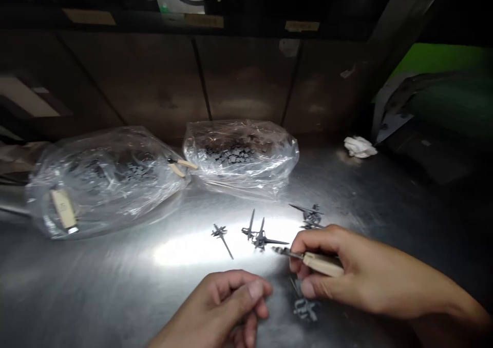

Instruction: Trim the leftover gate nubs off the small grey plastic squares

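Two hands in play: the right hand (358, 271) clamped on a knife (322, 264), dark parts (262, 239) just ahead, the left hand (227, 307) curled, any pinch impossible to tell!

A short knife with a pale wooden handle (321, 264) lies pinched in the right hand (370, 273), steel blade pointing left. Dark grey spiky moulded plastic pieces (262, 240) lie flat, scattered just beyond and below the grip.

Both hands (365, 271) are bare (forearms (435, 299) too, seemingly).
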Demonstrator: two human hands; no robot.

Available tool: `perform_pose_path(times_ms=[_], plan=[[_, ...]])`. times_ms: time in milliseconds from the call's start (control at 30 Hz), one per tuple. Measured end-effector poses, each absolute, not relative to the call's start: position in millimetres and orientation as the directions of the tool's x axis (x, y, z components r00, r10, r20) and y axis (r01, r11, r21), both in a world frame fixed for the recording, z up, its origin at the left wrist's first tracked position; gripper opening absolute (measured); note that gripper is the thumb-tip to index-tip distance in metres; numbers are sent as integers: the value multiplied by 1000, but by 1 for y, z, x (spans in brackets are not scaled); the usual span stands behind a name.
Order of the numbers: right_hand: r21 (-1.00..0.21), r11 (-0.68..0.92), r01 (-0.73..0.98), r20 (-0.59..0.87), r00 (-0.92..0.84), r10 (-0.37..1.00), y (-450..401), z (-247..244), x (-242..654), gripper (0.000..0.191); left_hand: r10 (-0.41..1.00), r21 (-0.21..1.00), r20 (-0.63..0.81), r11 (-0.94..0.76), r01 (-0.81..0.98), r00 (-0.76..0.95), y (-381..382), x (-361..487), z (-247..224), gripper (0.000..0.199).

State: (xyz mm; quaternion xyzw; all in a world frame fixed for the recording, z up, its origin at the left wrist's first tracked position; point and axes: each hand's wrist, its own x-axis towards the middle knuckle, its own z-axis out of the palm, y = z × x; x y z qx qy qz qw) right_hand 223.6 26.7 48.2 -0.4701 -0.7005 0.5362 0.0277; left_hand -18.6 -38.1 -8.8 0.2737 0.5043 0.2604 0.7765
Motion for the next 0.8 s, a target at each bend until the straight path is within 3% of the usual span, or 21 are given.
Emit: perform_pose_path(times_ms=[167,300,467,633,800], plan=[[-820,-102,563,-504,-625,597,17,28,187,13,668,725,-582,684,-75,464,-39,-19,-12,40],[-869,-147,472,-449,-629,634,16,23,182,12,684,722,-559,680,-130,469,-37,-20,-11,41],[-916,-95,390,-337,-617,711,13,19,180,11,695,707,-583,690,-158,421,-37,-23,-12,43],[-935,-48,352,-253,-564,786,15,20,183,13,731,677,-575,677,-289,366,-32,-28,-6,33],[-907,90,412,-117,-450,885,16,24,196,20,762,645,-592,643,-413,262,-29,-30,1,37]])
